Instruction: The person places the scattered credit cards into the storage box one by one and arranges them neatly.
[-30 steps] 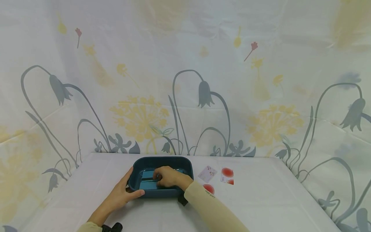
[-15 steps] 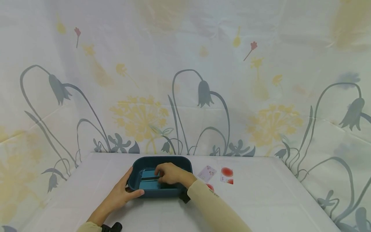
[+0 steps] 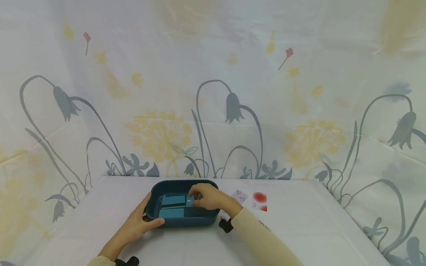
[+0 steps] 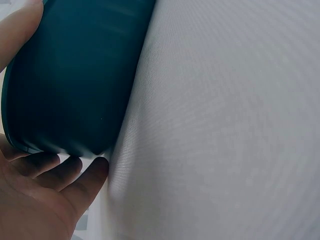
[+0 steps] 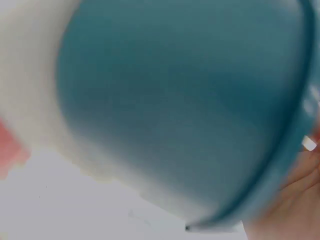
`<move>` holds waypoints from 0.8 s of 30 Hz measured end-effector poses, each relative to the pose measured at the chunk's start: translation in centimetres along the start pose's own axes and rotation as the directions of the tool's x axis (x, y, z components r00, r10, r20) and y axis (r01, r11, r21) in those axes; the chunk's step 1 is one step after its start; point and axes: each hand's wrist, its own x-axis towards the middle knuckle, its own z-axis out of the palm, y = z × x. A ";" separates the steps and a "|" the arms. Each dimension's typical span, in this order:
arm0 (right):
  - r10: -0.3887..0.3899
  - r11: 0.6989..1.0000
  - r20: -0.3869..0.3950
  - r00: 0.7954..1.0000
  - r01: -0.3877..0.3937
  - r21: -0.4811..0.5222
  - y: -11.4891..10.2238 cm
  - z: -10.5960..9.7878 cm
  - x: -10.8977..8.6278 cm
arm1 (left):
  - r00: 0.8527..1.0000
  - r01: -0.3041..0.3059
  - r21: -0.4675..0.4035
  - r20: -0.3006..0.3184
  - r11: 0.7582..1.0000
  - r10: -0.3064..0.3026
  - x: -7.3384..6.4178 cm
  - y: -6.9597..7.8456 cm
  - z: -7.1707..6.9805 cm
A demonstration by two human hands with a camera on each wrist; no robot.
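A dark teal rectangular box (image 3: 179, 223) with an open top stands on the white table. My left hand (image 3: 134, 223) grips its left end, thumb on the front wall and fingers against the end; the left wrist view shows these fingertips touching the wall. Inside lie light blue cards: one with a black stripe (image 3: 172, 200), and a plain-looking one (image 3: 171, 213) in front. My right hand (image 3: 208, 196) reaches over the right side and pinches a small blue card (image 3: 189, 201) with a pale mark between thumb and index finger. The right wrist view is blurred, mostly box wall.
To the right of the box lie a pale pink card (image 3: 240, 196) and a white card with red circles (image 3: 259, 201). Another card (image 3: 224, 215) is partly hidden by the right wrist. A floral cloth (image 3: 213, 111) hangs behind the table.
My right hand has moved right within the box, uncovering more of the blue cards, and a small blue card now shows between its fingers. The left hand keeps its hold on the box.
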 end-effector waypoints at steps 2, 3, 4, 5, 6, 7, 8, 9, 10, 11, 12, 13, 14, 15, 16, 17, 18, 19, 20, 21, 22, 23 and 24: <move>-0.002 1.000 -0.006 1.000 0.002 0.002 0.2 -0.4 -0.6 | 1.000 0.003 -0.008 0.001 1.000 -0.003 0.0 -0.1 0.0; -0.001 1.000 -0.008 1.000 0.001 0.008 0.3 -0.5 -1.0 | 1.000 0.005 -0.012 0.001 1.000 -0.005 0.0 -0.2 0.0; 0.001 1.000 -0.011 1.000 -0.001 0.012 0.4 -0.7 -1.3 | 1.000 0.006 -0.013 0.000 1.000 -0.006 0.0 -0.2 0.0; 0.004 1.000 -0.018 1.000 -0.004 0.016 0.4 -0.9 -1.6 | 1.000 0.006 -0.013 0.000 1.000 -0.006 -0.1 -0.3 0.0; 0.006 1.000 -0.026 1.000 -0.006 0.018 0.6 -1.0 -1.9 | 1.000 0.005 -0.011 -0.001 1.000 -0.005 -0.1 -0.3 0.0; 0.005 1.000 -0.035 0.999 -0.005 0.021 0.7 -1.1 -2.2 | 1.000 0.006 -0.010 -0.002 1.000 -0.006 0.0 -0.4 0.0; 0.007 1.000 -0.043 0.999 -0.006 0.021 0.8 -1.2 -2.4 | 1.000 0.006 -0.008 -0.002 1.000 -0.006 0.0 -0.4 0.0; 0.012 1.000 -0.053 0.999 -0.010 0.025 1.0 -1.3 -2.8 | 1.000 0.007 -0.006 -0.002 1.000 -0.007 0.0 -0.4 0.0; 0.015 1.000 -0.062 0.998 -0.013 0.024 1.1 -1.4 -3.1 | 1.000 0.007 -0.003 -0.002 1.000 -0.007 0.0 -0.4 0.1; 0.016 1.000 -0.072 0.997 -0.014 0.027 1.2 -1.5 -3.4 | 1.000 0.007 -0.002 -0.002 1.000 -0.007 0.0 -0.4 0.1; 0.014 1.000 -0.081 0.997 -0.012 0.025 1.4 -1.6 -3.7 | 1.000 0.008 -0.001 0.000 1.000 -0.008 0.0 -0.4 0.1; 0.019 0.999 -0.089 0.996 -0.016 0.031 1.5 -1.6 -4.1 | 1.000 0.009 0.000 0.001 1.000 -0.009 0.0 -0.4 0.1; 0.025 0.999 -0.097 0.995 -0.021 0.042 1.6 -1.7 -4.4 | 1.000 0.009 -0.001 0.003 1.000 -0.009 0.0 -0.4 0.1; 0.030 0.998 -0.108 0.994 -0.025 0.052 1.6 -1.9 -4.8 | 1.000 0.009 -0.002 0.003 1.000 -0.009 0.0 -0.4 0.1; 0.030 0.998 -0.119 0.992 -0.024 0.056 1.7 -2.0 -5.1 | 1.000 0.009 -0.003 0.004 1.000 -0.009 0.0 -0.4 0.1; 0.030 0.998 -0.131 0.991 -0.023 0.060 1.8 -2.2 -5.5 | 1.000 0.010 -0.002 0.004 1.000 -0.010 0.1 -0.4 0.1; 0.030 0.998 -0.143 0.989 -0.022 0.057 2.0 -2.4 -5.8 | 1.000 0.009 -0.005 0.003 1.000 -0.009 0.1 -0.3 0.1; 0.034 0.998 -0.153 0.988 -0.026 0.055 2.1 -2.5 -6.2 | 1.000 0.007 -0.007 0.002 1.000 -0.007 0.1 -0.3 0.1; 0.033 0.999 -0.161 0.986 -0.026 0.048 2.2 -2.7 -6.5 | 1.000 0.007 -0.007 0.002 1.000 -0.007 0.1 -0.3 0.1; 0.032 0.999 -0.168 0.985 -0.026 0.037 2.4 -2.9 -6.8 | 1.000 0.007 -0.008 0.002 1.000 -0.007 0.1 -0.3 0.1; 0.032 0.999 -0.174 0.984 -0.028 0.024 2.6 -3.0 -7.1 | 1.000 0.006 -0.008 0.002 1.000 -0.006 0.1 -0.3 0.1; 0.032 0.999 -0.179 0.983 -0.031 0.012 2.8 -3.2 -7.4 | 1.000 0.004 -0.009 0.001 1.000 -0.004 0.1 -0.3 0.1; 0.032 0.999 -0.185 0.982 -0.033 -0.001 3.1 -3.3 -7.7 | 1.000 0.002 -0.010 0.001 1.000 -0.002 0.2 -0.4 0.1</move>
